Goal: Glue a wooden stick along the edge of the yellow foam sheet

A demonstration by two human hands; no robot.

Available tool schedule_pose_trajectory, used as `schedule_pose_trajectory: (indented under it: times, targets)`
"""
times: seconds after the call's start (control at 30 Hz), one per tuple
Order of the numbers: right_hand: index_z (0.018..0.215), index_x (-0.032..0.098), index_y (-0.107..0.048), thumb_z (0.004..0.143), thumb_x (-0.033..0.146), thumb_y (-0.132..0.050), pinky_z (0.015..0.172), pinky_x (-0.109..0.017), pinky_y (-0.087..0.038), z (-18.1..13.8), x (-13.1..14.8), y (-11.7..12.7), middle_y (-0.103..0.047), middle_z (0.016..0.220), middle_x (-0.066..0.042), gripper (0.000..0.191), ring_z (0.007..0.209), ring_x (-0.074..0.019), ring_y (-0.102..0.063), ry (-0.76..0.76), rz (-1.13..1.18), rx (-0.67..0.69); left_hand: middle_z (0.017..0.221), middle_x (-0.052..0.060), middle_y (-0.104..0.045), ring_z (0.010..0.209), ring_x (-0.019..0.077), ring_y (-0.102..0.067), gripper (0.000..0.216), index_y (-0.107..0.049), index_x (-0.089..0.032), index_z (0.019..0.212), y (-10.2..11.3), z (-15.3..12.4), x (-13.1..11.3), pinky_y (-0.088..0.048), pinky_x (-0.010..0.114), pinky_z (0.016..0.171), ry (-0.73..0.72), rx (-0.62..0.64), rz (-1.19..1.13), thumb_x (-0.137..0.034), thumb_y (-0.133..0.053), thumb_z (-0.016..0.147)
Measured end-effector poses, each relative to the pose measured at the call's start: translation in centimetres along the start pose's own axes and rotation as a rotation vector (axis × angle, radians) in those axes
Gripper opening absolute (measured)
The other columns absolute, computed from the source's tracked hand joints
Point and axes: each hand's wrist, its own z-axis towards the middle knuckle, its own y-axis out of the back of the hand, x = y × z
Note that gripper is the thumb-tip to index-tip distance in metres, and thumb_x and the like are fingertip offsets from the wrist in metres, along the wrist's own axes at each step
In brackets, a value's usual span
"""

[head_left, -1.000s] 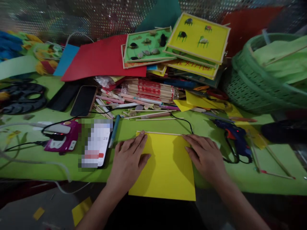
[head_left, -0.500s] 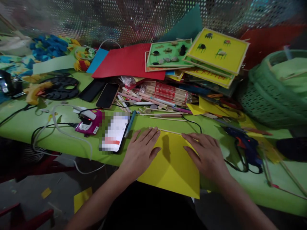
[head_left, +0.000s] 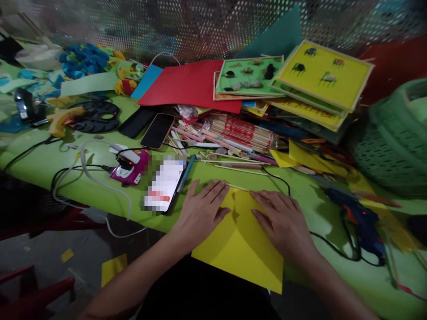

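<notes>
Pressing flat, my left hand lies palm-down on the left part of the square yellow paper sheet, fingers spread and extended, gripping nothing. My right hand lies the same way on the sheet's right part, fingers spread. The sheet rests on the green table cover at its near edge, one corner overhanging toward me; it sits skewed, its sides running diagonally away to the left (no clear long axis, being near square). A thin wooden stick lies along the sheet's far edge, just beyond my fingertips. A lit smartphone lies just left of my left hand; a blue glue gun lies well right.
</notes>
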Motion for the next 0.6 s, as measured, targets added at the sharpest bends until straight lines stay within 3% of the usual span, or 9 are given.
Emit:
schedule_pose_trajectory:
  times: [0.17, 0.37, 0.47, 0.6]
  targets:
    - [0.134, 0.013, -0.062, 0.103, 0.030, -0.050, 0.090, -0.043, -0.044, -0.1, -0.2, -0.1, -0.071, 0.118, -0.013, 0.038, 0.110, -0.0304, -0.060, 0.023, -0.006, 0.015, 0.149, 0.007, -0.061, 0.137, 0.0245, -0.056, 0.044, -0.052, -0.021, 0.147, 0.1, -0.1, 0.2, -0.031, 0.052, 0.119, -0.013, -0.073, -0.048, -0.039, -0.047, 0.106]
    - [0.140, 0.016, -0.058, 0.103, 0.030, -0.050, 0.090, -0.044, -0.044, 0.3, -0.7, 0.4, -0.070, 0.119, -0.013, 0.041, 0.110, -0.0299, -0.060, 0.058, -0.007, -0.025, 0.122, 0.008, -0.075, 0.112, 0.0224, -0.068, 0.030, -0.065, -0.019, 0.129, 0.5, -1.0, 0.7, -0.048, 0.039, 0.096, 0.107, -0.462, -0.143, -0.024, -0.052, 0.102]
    - [0.140, 0.017, -0.058, 0.103, 0.031, -0.050, 0.089, -0.044, -0.044, 1.5, -0.2, 1.0, -0.069, 0.120, -0.013, 0.040, 0.110, -0.0303, -0.060, 0.085, -0.001, -0.009, 0.110, 0.008, -0.076, 0.101, 0.0222, -0.068, 0.024, -0.069, -0.019, 0.119, 0.5, -1.3, 0.6, -0.048, 0.039, 0.089, 0.155, -0.458, -0.116, -0.023, -0.052, 0.102]
    - [0.138, 0.017, -0.061, 0.104, 0.029, -0.049, 0.092, -0.044, -0.044, 3.8, 1.2, 1.2, -0.070, 0.119, -0.012, 0.038, 0.109, -0.0291, -0.061, 0.133, 0.025, 0.040, 0.108, 0.007, -0.076, 0.100, 0.0227, -0.067, 0.023, -0.071, -0.020, 0.114, 0.3, -1.2, 0.4, -0.047, 0.040, 0.089, 0.159, -0.385, -0.053, -0.025, -0.052, 0.102]
